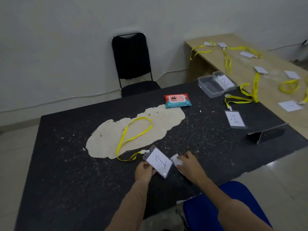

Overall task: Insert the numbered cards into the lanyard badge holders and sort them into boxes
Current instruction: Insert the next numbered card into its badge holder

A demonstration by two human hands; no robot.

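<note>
Down at the near edge of the counter (66, 164), the left hand (144, 170) pinches the edge of a badge holder (150, 155) with a card (160, 162) marked 1 in it. Its yellow lanyard (133, 135) loops away beyond that hand. Just right of the holder, the right hand (189, 165) lies over a white wad (175, 160); whether it grips it, I cannot tell.

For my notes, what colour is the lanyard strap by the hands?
Yellow lanyard strap, head view.
</note>
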